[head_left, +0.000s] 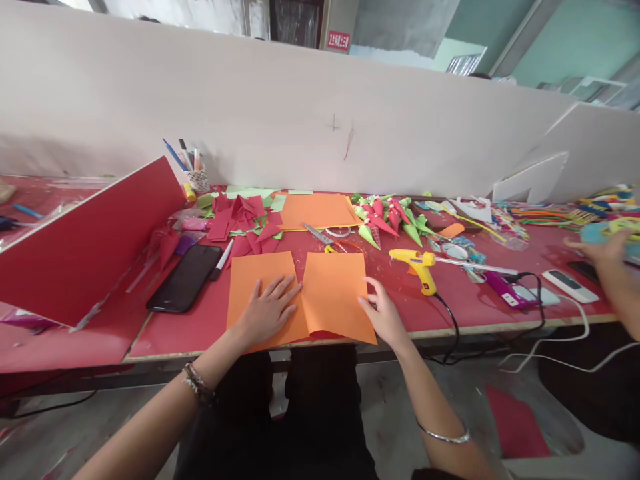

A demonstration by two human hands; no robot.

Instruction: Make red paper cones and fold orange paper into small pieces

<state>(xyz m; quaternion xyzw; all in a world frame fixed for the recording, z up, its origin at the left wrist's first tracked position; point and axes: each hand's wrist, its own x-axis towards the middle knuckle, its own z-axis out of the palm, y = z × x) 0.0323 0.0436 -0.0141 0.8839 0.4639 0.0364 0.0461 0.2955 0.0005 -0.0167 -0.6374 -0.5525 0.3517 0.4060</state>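
Two orange paper panels lie side by side at the table's front edge, with a narrow gap between them at the top; whether they join lower down I cannot tell. My left hand (270, 307) rests flat on the left orange paper (255, 270), fingers spread. At the outer edge of the right orange paper (334, 287), my right hand (384, 312) pinches the sheet between thumb and fingers. That sheet's lower edge bows up slightly off the red table. Just behind the papers are scissors (320, 235) with their blades apart.
A black phone (185, 279) and a marker (221, 260) lie left, near a leaning red board (100, 247). Behind are red paper scraps (240, 217), orange sheets (315, 212) and folded paper cones (383, 217). A yellow glue gun (420, 267) trails its cord rightward; another person's hand (607, 257) is far right.
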